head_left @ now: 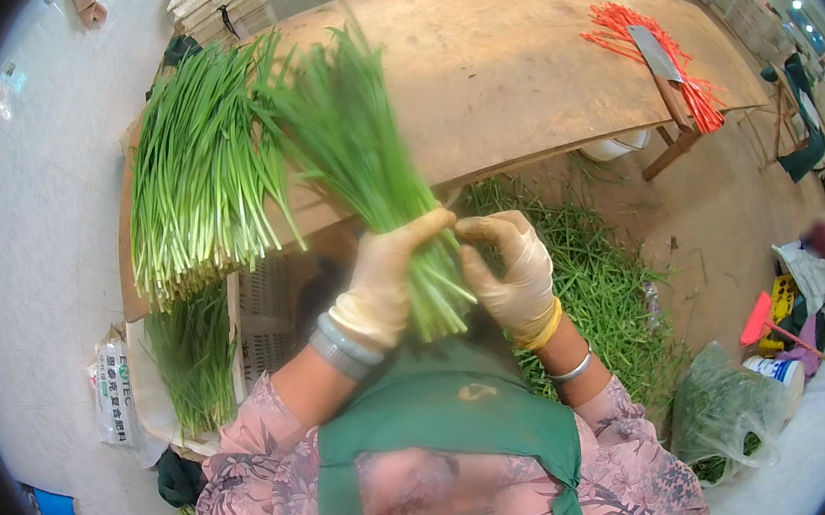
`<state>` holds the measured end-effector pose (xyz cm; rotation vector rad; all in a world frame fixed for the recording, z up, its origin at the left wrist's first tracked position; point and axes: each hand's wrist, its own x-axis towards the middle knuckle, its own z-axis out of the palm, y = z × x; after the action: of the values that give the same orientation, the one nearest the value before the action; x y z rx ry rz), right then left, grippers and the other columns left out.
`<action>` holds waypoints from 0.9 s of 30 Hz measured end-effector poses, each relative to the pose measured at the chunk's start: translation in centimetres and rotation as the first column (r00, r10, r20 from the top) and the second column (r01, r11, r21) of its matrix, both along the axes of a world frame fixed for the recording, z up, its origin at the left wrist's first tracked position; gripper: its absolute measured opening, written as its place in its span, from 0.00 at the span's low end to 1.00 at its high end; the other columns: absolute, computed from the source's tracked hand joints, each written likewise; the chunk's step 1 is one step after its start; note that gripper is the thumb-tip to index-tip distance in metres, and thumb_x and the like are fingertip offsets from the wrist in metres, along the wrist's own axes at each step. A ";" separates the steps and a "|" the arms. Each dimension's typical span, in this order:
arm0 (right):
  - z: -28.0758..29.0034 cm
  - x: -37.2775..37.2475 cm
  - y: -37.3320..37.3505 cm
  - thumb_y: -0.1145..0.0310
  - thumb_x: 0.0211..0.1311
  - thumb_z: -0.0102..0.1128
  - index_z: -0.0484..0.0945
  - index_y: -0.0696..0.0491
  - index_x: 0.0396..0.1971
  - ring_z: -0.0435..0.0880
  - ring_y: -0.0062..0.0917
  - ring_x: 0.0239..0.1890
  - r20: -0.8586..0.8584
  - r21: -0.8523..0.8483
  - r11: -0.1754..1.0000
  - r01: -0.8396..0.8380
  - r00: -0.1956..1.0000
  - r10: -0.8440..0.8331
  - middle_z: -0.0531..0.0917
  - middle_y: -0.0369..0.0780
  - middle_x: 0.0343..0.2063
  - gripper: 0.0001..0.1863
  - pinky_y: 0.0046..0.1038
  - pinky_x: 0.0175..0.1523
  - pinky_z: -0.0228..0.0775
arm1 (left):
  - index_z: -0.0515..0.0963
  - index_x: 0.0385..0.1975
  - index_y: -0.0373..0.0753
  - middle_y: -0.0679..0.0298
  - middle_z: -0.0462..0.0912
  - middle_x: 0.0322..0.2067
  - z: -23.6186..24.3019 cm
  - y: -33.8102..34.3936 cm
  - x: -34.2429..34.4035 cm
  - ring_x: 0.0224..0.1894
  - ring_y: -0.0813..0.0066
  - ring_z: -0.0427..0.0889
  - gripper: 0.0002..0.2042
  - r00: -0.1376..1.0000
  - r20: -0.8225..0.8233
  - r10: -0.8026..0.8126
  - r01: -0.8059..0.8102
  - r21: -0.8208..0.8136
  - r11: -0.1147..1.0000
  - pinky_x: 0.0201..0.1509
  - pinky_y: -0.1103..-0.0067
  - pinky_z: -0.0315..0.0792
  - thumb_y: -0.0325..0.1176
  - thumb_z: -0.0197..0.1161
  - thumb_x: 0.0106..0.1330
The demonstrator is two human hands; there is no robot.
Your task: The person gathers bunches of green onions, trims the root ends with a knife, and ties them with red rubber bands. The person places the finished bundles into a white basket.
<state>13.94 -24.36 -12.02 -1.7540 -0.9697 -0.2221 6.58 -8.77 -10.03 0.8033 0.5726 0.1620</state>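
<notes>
My left hand [382, 279], in a cream glove, is wrapped around a bunch of green chives [349, 149]. The leaves fan up and away toward the table, somewhat blurred, and the pale cut ends point down toward my apron. My right hand [515, 275], gloved as well, is beside the bunch on its right. Its thumb and curled forefinger come close together near my left fingertips; what lies between them, if anything, is too small to make out. A thick pile of chives [207, 168] rests on the table's left end, pale ends toward me.
The wooden table [502, 57] spans ahead. On its right, a cleaver [656, 56] lies over orange-red strips [617, 20]. Below left, a crate [239, 351] holds more chives. Loose green trimmings [596, 283] cover the floor at right, near a clear plastic bag [725, 406] of greens.
</notes>
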 end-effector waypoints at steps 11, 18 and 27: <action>0.1 1.3 2.7 0.73 0.51 0.68 0.79 0.50 0.35 0.80 0.39 0.36 0.458 -0.094 0.995 0.015 0.889 0.030 0.79 0.41 0.34 0.11 0.40 0.40 0.73 | 0.83 0.42 0.33 0.62 0.88 0.37 -0.7 0.3 0.1 0.37 0.73 0.86 0.08 0.999 0.014 0.039 -0.039 0.007 0.999 0.43 0.78 0.81 0.28 0.69 0.66; 5.3 -0.9 -6.5 0.77 0.53 0.70 0.81 0.54 0.33 0.83 0.34 0.34 -0.338 -0.040 0.718 -0.694 0.686 0.644 0.84 0.41 0.32 0.08 0.32 0.40 0.75 | 0.80 0.49 0.32 0.59 0.87 0.40 0.3 1.0 -0.5 0.41 0.69 0.88 0.13 1.000 -0.004 0.024 -0.024 -0.040 0.999 0.45 0.73 0.84 0.28 0.68 0.67; 1.9 1.7 -6.6 0.60 0.69 0.62 0.78 0.59 0.55 0.85 0.41 0.42 -0.219 -0.387 0.900 -0.203 0.968 0.124 0.85 0.48 0.39 0.21 0.38 0.50 0.76 | 0.78 0.52 0.33 0.59 0.86 0.41 -0.7 1.3 -0.4 0.45 0.68 0.88 0.14 0.995 0.081 -0.056 0.058 -0.033 0.998 0.47 0.73 0.84 0.28 0.67 0.69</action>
<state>15.61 -30.98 -10.12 -2.0109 -1.0700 0.2740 6.21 -7.47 -10.74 0.7749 0.4751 0.1310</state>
